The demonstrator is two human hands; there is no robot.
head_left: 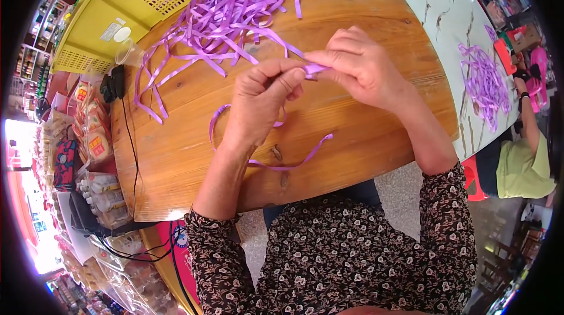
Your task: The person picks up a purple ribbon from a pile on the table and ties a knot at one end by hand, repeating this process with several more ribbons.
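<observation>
Over the wooden table, my left hand pinches a purple ribbon between thumb and forefinger. My right hand grips the same ribbon just to the right, with thumb and forefinger together. A short folded or looped bit shows between the two hands; whether it is knotted I cannot tell. One loose tail curls on the wood below my left hand. Behind the hands lies a tangled heap of purple ribbon, and a strand from it runs to my fingers.
A yellow perforated crate stands at the far left, with a clear plastic cup beside it. A black cable runs down the left edge. On the white marbled table at right lies more purple ribbon, near another person.
</observation>
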